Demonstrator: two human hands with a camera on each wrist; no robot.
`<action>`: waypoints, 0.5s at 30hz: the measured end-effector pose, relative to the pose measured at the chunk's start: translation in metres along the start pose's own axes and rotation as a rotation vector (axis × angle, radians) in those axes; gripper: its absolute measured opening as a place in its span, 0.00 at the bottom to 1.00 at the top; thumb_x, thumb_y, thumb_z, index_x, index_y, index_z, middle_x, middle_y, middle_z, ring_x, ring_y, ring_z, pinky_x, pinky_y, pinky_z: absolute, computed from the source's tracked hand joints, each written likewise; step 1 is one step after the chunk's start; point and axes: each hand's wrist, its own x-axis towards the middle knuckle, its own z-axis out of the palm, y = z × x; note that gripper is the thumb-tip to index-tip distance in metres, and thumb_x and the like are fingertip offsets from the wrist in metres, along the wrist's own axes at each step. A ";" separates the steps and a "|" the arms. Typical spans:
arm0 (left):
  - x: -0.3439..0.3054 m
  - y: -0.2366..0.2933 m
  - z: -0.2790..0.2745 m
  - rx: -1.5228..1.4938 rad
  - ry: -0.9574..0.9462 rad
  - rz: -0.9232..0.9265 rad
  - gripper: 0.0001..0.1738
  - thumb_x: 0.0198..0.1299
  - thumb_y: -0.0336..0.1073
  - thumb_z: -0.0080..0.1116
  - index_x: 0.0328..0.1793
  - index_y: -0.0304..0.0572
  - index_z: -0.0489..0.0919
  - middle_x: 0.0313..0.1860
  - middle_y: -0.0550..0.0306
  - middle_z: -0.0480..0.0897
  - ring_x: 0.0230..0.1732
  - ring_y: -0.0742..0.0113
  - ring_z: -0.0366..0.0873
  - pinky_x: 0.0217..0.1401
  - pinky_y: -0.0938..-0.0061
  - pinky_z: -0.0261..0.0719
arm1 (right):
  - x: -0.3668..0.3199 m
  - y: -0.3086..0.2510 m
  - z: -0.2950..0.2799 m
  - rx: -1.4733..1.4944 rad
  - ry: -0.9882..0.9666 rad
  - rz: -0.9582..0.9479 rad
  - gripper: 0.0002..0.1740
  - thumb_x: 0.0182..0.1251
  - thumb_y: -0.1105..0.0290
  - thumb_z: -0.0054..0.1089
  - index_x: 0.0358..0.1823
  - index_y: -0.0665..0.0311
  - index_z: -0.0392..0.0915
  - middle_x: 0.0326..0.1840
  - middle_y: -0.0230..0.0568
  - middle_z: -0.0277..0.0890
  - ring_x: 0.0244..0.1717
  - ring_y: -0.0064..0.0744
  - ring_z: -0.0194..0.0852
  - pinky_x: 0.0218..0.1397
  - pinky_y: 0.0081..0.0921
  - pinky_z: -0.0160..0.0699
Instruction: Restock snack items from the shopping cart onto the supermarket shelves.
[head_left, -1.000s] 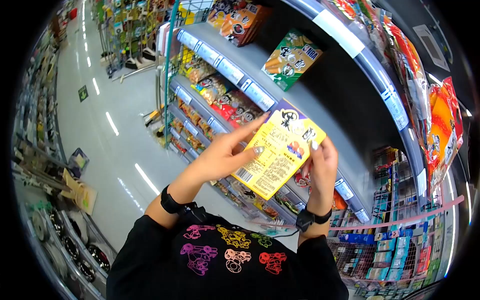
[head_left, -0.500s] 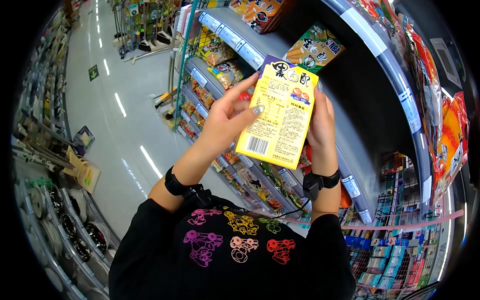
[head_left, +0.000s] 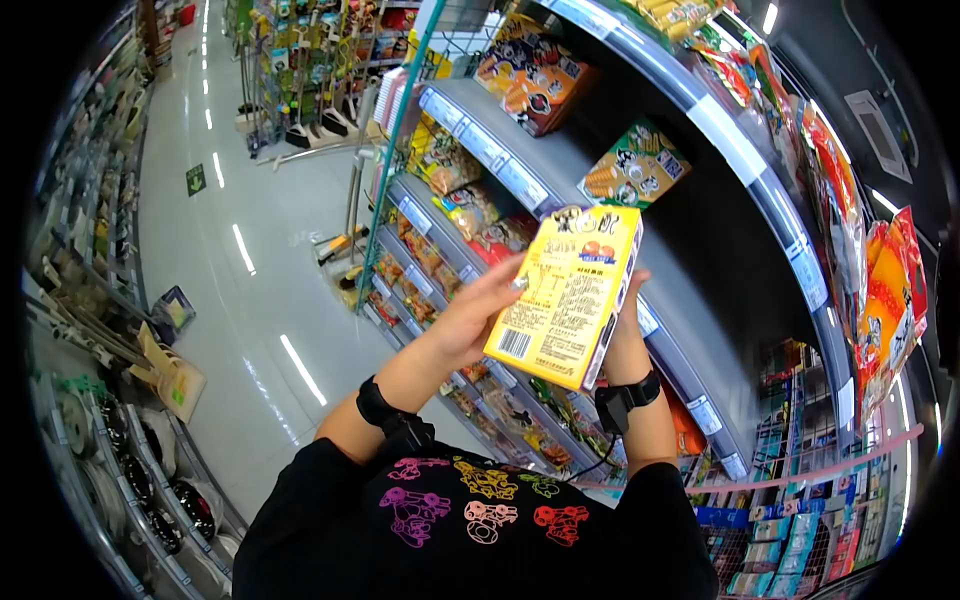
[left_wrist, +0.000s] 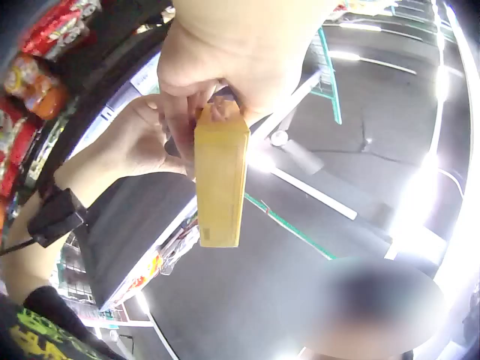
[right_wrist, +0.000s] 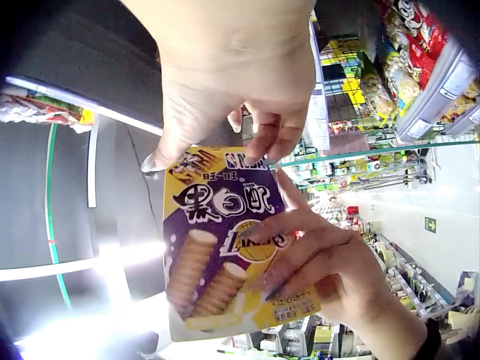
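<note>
A snack box [head_left: 565,295] is up in front of my chest, its yellow back with small print and a barcode facing me. Its purple-and-yellow front [right_wrist: 217,262], picturing rolled wafers, shows in the right wrist view. My left hand [head_left: 480,310] grips the box's left side, thumb on the back and fingers [right_wrist: 300,247] spread over the front. With my right hand [head_left: 627,315] I hold the opposite edge near the top; most of those fingers are hidden behind the box in the head view. A narrow yellow side [left_wrist: 221,187] faces the left wrist camera.
Beyond the box stands a grey shelf [head_left: 690,290] with a green snack box [head_left: 637,165] and a row of orange ones [head_left: 535,75]. Bagged snacks [head_left: 470,215] fill lower shelves. Red packs [head_left: 890,290] hang at right. The aisle floor [head_left: 250,330] runs along the left.
The box has turned in my hands, so its right side face shows now, and it sits lower in view than half a second ago. Both hands keep hold of it.
</note>
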 end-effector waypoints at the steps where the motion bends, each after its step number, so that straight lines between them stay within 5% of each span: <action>1: -0.001 -0.004 -0.009 -0.043 0.009 -0.055 0.29 0.66 0.30 0.41 0.72 0.35 0.50 0.64 0.44 0.67 0.59 0.61 0.72 0.59 0.69 0.74 | 0.004 0.000 0.003 0.051 -0.051 0.010 0.46 0.57 0.36 0.51 0.65 0.65 0.54 0.63 0.53 0.63 0.58 0.43 0.69 0.57 0.37 0.75; 2: -0.001 -0.006 -0.015 -0.113 -0.009 -0.110 0.28 0.67 0.30 0.40 0.72 0.35 0.50 0.64 0.44 0.67 0.59 0.61 0.72 0.59 0.69 0.74 | 0.016 0.001 0.000 0.097 -0.152 0.054 0.48 0.54 0.40 0.58 0.68 0.64 0.51 0.65 0.57 0.59 0.58 0.44 0.69 0.58 0.39 0.74; 3: 0.000 -0.008 -0.019 -0.184 -0.026 -0.165 0.28 0.67 0.31 0.39 0.72 0.35 0.50 0.63 0.44 0.67 0.59 0.60 0.73 0.59 0.69 0.75 | 0.014 -0.003 0.004 -0.066 0.034 0.128 0.51 0.51 0.45 0.64 0.69 0.63 0.48 0.64 0.60 0.60 0.55 0.44 0.72 0.55 0.38 0.77; 7: 0.000 -0.012 -0.018 -0.414 -0.060 -0.322 0.25 0.69 0.35 0.36 0.71 0.35 0.54 0.62 0.40 0.68 0.55 0.59 0.76 0.53 0.70 0.79 | 0.018 -0.001 -0.009 0.025 -0.133 0.229 0.48 0.46 0.56 0.73 0.66 0.65 0.56 0.57 0.56 0.68 0.47 0.39 0.78 0.45 0.30 0.82; 8: 0.004 -0.010 -0.021 -0.655 -0.406 -0.401 0.25 0.70 0.40 0.34 0.70 0.37 0.55 0.62 0.34 0.66 0.50 0.58 0.79 0.47 0.74 0.82 | 0.016 0.005 -0.015 0.000 -0.105 0.186 0.46 0.46 0.59 0.73 0.64 0.65 0.58 0.57 0.53 0.70 0.45 0.37 0.79 0.44 0.27 0.82; 9: 0.008 -0.018 -0.030 -0.713 -0.436 -0.410 0.28 0.69 0.46 0.36 0.70 0.40 0.56 0.61 0.29 0.65 0.45 0.57 0.80 0.41 0.77 0.84 | 0.014 0.011 -0.021 -0.023 -0.076 0.142 0.44 0.45 0.62 0.74 0.63 0.65 0.59 0.56 0.49 0.71 0.43 0.35 0.80 0.42 0.24 0.82; 12: 0.018 -0.005 -0.035 -0.791 -0.372 -0.495 0.32 0.65 0.53 0.41 0.69 0.43 0.59 0.62 0.28 0.64 0.42 0.56 0.80 0.37 0.76 0.84 | 0.030 -0.002 -0.012 -0.015 -0.098 0.164 0.35 0.50 0.69 0.70 0.59 0.66 0.63 0.53 0.42 0.73 0.50 0.31 0.75 0.54 0.28 0.75; 15: 0.028 0.016 -0.039 -0.692 -0.181 -0.459 0.40 0.61 0.62 0.40 0.70 0.39 0.57 0.62 0.28 0.65 0.45 0.42 0.79 0.42 0.65 0.84 | 0.053 -0.017 0.019 -0.104 -0.043 0.053 0.28 0.55 0.71 0.65 0.56 0.72 0.65 0.50 0.44 0.75 0.49 0.32 0.75 0.56 0.31 0.74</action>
